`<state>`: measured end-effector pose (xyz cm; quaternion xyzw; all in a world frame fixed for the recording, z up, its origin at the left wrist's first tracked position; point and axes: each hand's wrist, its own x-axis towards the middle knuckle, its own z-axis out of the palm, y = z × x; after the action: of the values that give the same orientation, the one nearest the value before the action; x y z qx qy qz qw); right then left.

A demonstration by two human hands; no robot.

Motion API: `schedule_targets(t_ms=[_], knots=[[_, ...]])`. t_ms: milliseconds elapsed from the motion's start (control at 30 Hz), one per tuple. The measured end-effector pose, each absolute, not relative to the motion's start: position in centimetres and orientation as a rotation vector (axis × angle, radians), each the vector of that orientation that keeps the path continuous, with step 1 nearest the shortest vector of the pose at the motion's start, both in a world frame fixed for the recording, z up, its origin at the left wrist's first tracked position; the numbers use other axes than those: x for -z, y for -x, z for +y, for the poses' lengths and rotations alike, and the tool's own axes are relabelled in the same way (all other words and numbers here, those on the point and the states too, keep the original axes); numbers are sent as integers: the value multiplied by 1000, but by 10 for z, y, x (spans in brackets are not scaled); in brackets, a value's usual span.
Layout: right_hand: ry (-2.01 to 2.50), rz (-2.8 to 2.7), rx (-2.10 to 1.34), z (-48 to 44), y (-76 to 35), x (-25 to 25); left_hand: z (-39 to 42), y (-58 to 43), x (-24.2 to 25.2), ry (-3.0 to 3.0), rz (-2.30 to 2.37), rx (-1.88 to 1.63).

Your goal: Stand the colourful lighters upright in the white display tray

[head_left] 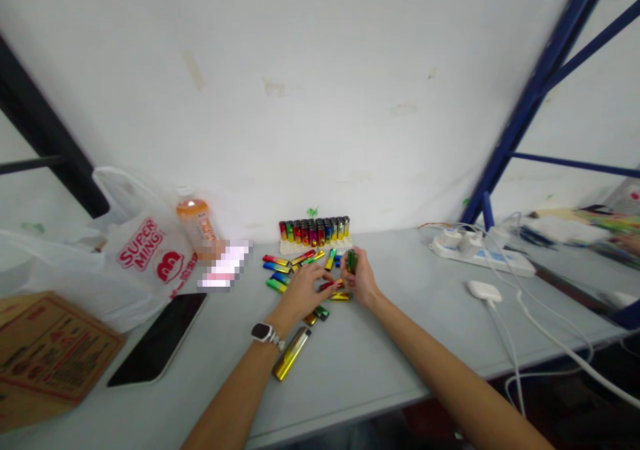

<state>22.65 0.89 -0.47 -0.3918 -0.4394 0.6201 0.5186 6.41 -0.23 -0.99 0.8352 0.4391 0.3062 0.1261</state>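
Several shiny coloured lighters (pixel 293 263) lie scattered on the grey table (pixel 350 363) in front of a white tray (pixel 315 245) that holds a row of upright lighters. My right hand (pixel 361 278) is closed round a green lighter (pixel 352 261), held upright just right of the pile. My left hand (pixel 303 290), with a watch on its wrist, rests over the pile, its fingers curled down onto a red lighter (pixel 327 283). A gold lighter (pixel 291 353) lies beside my left wrist.
A white plastic bag (pixel 145 257) and an orange bottle (pixel 196 227) stand at the left, with a dark phone (pixel 160 337) and a cardboard box (pixel 45 350) nearer. A power strip (pixel 480 253), cables and a white charger (pixel 484 291) lie at the right. A blue frame (pixel 530 97) rises behind.
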Motion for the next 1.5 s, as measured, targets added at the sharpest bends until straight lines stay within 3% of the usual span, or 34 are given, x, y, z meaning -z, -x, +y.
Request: schedule_targets(t_ms=[567, 800, 1500], knots=[[916, -1550, -834, 58, -275, -1, 10, -75, 5, -2297, 1389, -739], [1067, -1757, -328, 98, -294, -12, 23, -72, 8, -2282, 1242, -754], [1044, -1968, -379, 152, -307, -3, 16, -75, 3, -2033, 1159, -1080]])
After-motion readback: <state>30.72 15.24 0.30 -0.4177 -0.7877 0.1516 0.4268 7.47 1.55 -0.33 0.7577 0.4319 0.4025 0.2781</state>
